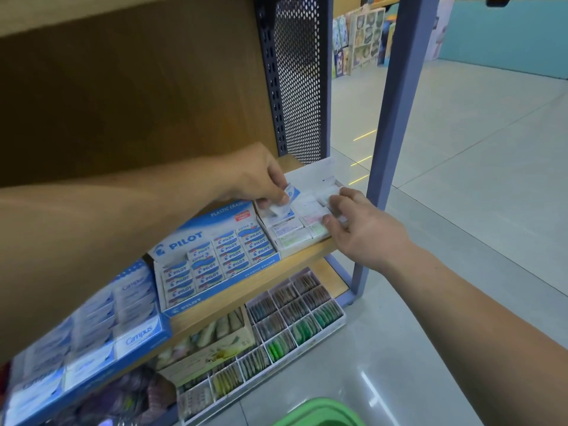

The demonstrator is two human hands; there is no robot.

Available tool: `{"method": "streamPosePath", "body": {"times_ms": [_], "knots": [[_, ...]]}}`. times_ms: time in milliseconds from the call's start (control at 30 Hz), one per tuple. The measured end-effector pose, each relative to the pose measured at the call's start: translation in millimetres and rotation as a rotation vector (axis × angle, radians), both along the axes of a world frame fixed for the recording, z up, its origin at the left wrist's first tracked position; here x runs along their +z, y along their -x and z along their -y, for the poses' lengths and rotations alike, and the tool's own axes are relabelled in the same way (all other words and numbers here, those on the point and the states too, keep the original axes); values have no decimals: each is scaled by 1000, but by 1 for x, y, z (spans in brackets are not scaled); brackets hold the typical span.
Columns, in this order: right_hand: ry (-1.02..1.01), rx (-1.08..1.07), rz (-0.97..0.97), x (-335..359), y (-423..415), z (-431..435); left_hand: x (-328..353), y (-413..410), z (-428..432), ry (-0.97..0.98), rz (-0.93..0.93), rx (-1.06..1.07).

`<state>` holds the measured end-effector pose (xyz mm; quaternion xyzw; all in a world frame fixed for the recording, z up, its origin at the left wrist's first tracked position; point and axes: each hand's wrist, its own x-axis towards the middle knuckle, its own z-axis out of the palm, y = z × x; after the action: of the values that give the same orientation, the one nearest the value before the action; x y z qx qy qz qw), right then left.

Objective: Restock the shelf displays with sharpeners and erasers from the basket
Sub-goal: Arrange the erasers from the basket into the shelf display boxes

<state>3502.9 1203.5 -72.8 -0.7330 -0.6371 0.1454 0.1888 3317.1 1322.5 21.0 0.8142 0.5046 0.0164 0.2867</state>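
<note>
A white display box (310,176) of small erasers stands at the right end of the wooden shelf (270,278). My left hand (258,176) hovers over its left half and pinches a few small white-and-blue erasers (284,199). My right hand (359,222) is at the box's right front corner, its fingers curled round small white erasers (332,199) there. Pastel-sleeved erasers (295,232) fill the box's front rows. The green basket (319,413) shows only its rim at the bottom edge.
Left of the white box stand a blue Pilot eraser display (215,256) and a Campus eraser display (83,327). Below the shelf sits a divided tray of coloured items (292,321). A blue-grey upright post (390,127) rises just right of my right hand.
</note>
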Motion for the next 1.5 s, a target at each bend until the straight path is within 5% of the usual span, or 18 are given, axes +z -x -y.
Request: {"method": "streamPosePath", "body": {"times_ms": [300,567,700,1033,1267,1367,1500], "knots": [[-119,-4,-44,-7,3,5,-17,1,9,-51,-221,-198],[-59,15,-41,-2,8,9,-29,6,17,-92,-55,-111],[-164,-1,-26,11,18,13,-6,16,37,-202,191,-46],[3,388,-280,34,147,32,27,166,122,9,196,167],[34,443,-335,45,193,31,-4,252,138,70,92,356],[-11,515,-231,40,207,26,-15,277,138,42,-11,377],[81,636,77,41,221,21,-32,278,137,141,201,429]]}}
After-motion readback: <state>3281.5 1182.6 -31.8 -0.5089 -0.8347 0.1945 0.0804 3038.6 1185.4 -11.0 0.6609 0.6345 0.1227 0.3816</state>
